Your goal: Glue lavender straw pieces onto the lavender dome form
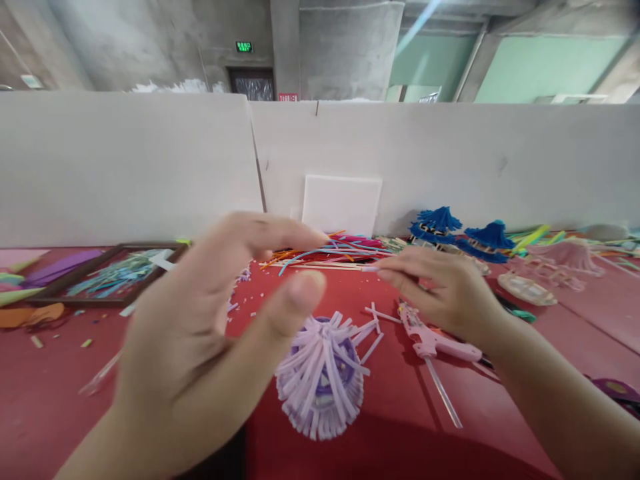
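My left hand [200, 333] is raised close to the camera, fingers apart and curved, holding nothing. Just beyond it on the red table stands a round dome covered in pale lilac straw pieces [320, 373]. My right hand [440, 290] hovers above the table further right and pinches a thin pale straw piece [367, 269] between thumb and forefinger. Under that hand lies a pink glue gun [430, 340] with a clear glue stick [443, 393] pointing toward me.
A pile of coloured straws [330, 253] lies at the back before a white board [343, 203]. A dark tray [107, 273] with strips sits left. Blue fringed pieces [440, 223] and pink ones [570, 257] stand right. White partition walls close the back.
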Available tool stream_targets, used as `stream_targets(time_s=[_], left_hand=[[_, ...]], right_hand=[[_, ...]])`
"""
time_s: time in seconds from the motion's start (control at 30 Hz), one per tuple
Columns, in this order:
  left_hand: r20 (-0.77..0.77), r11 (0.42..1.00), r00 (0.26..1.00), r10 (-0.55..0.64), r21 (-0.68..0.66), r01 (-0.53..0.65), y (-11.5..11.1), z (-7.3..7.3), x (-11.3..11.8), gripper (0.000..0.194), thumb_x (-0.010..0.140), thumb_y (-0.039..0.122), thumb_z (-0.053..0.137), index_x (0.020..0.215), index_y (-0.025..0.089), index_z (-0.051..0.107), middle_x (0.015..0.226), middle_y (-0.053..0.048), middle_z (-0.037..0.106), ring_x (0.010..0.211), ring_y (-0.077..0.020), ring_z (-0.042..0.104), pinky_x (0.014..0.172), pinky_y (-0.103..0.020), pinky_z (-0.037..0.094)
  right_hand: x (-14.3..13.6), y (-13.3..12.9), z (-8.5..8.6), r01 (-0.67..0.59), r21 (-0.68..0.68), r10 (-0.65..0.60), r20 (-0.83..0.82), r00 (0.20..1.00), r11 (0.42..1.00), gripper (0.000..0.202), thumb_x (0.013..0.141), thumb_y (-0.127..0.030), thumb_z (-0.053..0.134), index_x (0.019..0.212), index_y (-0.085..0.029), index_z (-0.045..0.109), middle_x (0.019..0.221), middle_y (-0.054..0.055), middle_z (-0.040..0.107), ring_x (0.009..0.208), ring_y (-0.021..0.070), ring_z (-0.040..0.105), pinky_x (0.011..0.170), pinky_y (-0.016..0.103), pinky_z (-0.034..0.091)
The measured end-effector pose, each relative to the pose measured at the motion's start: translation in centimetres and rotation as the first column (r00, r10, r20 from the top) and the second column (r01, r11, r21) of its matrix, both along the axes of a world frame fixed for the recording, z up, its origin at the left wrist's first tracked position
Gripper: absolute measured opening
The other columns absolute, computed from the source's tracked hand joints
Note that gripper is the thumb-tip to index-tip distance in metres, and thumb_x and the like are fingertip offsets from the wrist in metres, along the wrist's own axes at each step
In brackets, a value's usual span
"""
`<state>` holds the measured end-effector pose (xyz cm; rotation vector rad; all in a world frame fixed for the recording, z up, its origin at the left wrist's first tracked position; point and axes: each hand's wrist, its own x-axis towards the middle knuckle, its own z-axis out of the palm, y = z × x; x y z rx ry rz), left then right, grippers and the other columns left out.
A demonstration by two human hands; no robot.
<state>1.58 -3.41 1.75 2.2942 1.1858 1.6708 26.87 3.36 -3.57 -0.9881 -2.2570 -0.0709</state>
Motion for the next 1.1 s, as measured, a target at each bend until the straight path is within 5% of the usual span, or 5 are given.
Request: stream_targets(time_s=[0.13,0.23,0.4,0.67,1.1], left_hand=[[-0.353,0.992,0.93,-0.106,0.025,0.123,0.9,-0.7,0.3,0.01,0.093,0.026,0.059,0.101,0.023,0.065,0.094,0.0,0.071,0.085,-0.0182,0.064,0.079,-0.031,0.05],[-0.491,0.984,0.87,-0.036,0.137,0.118,0.9,-1.3,0.8,0.017,0.094,0.015,0.052,0.082,0.021,0.063,0.076,0.0,0.067,0.071,-0.0176,0.059,0.07,-0.031,0.046],[-0.576,0.986,0.811,0.1,0.167,-0.003,0.5,-2.3,1.2,0.028,0.099,0.019,0.043,0.077,0.019,0.061,0.071,-0.003,0.063,0.067,-0.0203,0.056,0.063,-0.033,0.045],[-0.689,0.954,0.72,0.083,0.264,0.142,1.5,-3.2,1.0,0.026,0.096,0.009,0.045,0.083,0.015,0.067,0.074,-0.004,0.067,0.072,-0.0207,0.059,0.067,-0.036,0.046],[-0.647,0.958,0.752,-0.121,0.121,0.258,0.9,-2.2,0.2,0.023,0.1,0.013,0.045,0.091,0.017,0.067,0.085,-0.001,0.07,0.082,-0.0165,0.058,0.079,-0.033,0.047]], right_hand=[[-2.6,-3.0,2.6,-0.14,0.088,0.152,-0.153,0.976,0.986,0.013,0.094,-0.022,0.055,0.087,-0.025,0.067,0.071,-0.001,0.068,0.063,0.0131,0.062,0.06,0.026,0.048],[-4.4,-5.0,2.7,-0.159,0.036,0.163,-0.211,0.964,0.987,0.015,0.092,-0.016,0.054,0.083,-0.023,0.063,0.07,-0.001,0.065,0.062,0.0123,0.061,0.057,0.025,0.048],[-4.9,-5.5,1.3,-0.207,-0.028,0.192,-0.264,0.945,0.978,0.012,0.091,-0.013,0.055,0.087,-0.023,0.061,0.07,-0.002,0.065,0.061,0.0116,0.06,0.054,0.023,0.047],[-4.4,-4.9,-0.1,-0.172,-0.001,0.168,-0.216,0.962,0.985,0.013,0.092,-0.016,0.055,0.081,-0.021,0.057,0.071,0.0,0.062,0.066,0.0129,0.058,0.056,0.026,0.044],[-4.3,-5.0,0.7,-0.337,0.062,0.34,-0.299,0.892,0.939,0.01,0.085,-0.006,0.063,0.08,-0.015,0.062,0.068,0.001,0.063,0.064,0.0097,0.057,0.059,0.021,0.05]])
